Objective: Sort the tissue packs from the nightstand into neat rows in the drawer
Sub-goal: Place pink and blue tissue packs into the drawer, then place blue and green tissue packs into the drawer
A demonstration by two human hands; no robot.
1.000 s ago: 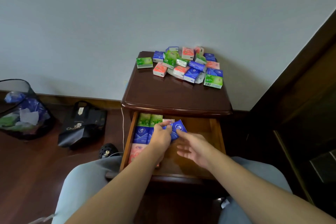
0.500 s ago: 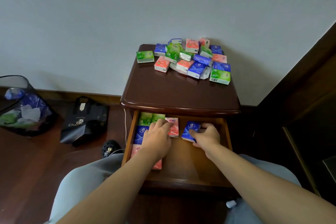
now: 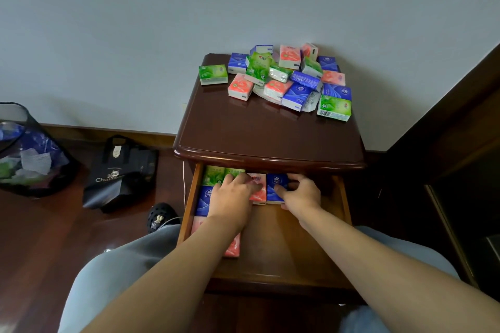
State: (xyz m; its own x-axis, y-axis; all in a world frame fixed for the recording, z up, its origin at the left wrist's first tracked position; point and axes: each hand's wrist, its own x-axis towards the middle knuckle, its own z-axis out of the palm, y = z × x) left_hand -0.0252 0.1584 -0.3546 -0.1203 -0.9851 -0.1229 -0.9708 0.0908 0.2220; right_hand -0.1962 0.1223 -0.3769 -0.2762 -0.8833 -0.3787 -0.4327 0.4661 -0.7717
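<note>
- Change first: a second ago the blue pack was tilted in mid-air between both hands; now it lies flat in the back row of the drawer, just right of the pink pack and touching it.
- Right hand has followed it to the back, thumb on its near edge and fingers curled over its far right side, so it grips the pack while squaring it in.
- Left hand has slid back too and lies flat, fingers straight, pressing on the green packs and the pink one, holding nothing.
- Meaning, as I judge it: the back row now runs green, green, pink, blue, with room left on the right; another blue pack and pink ones sit in nearer rows on the left.
- Most of the job remains: a loose pile of tissue packs sits at the back of the nightstand top.
- Writing: the packs' logos are too small to read; the black bag on the floor shows "Cha", the rest cut off. A waste bin stands further left.
</note>
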